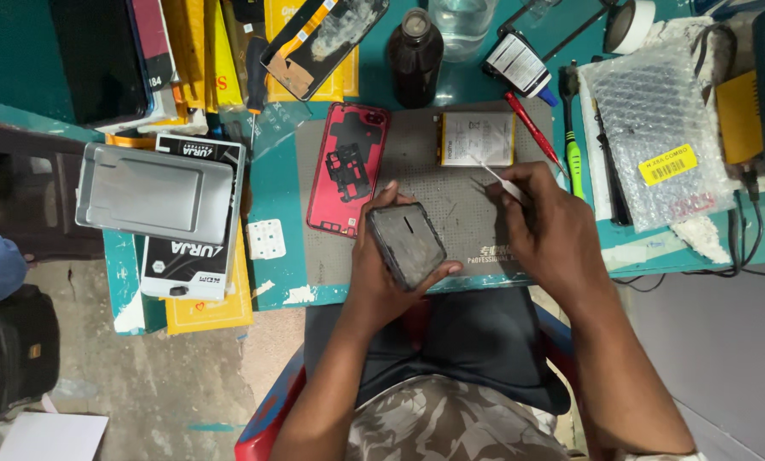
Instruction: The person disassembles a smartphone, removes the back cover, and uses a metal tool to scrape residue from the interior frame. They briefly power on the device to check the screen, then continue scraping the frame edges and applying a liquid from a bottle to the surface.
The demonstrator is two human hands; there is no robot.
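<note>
Plainly, my left hand point(381, 260) is wrapped around a dark, flat rectangular phone body point(406, 244), fingers curled on its edges, holding it tilted just above the near edge of the grey rubber work mat point(459, 213). Its upper face looks scuffed, with a small pale slot near the middle; I cannot tell whether that face is glass or a bare frame. My right hand point(549, 230) is pinched shut on a thin white pointed tool point(495, 176), most of whose shaft is buried under my fingers, so only the tip end shows, aimed toward the far edge of the mat. Just beyond that tip lies a flat white-and-yellow phone battery point(477, 138). At the mat's left edge rests a red phone back cover point(348, 168) with dark inner parts. A red-handled screwdriver point(532, 128) and a green-handled tool point(574, 154) lie along the mat's right edge. A dark brown bottle point(415, 55) stands past the far edge. A sheet of bubble wrap point(655, 128) covers whatever sits at the table's right end.
</note>
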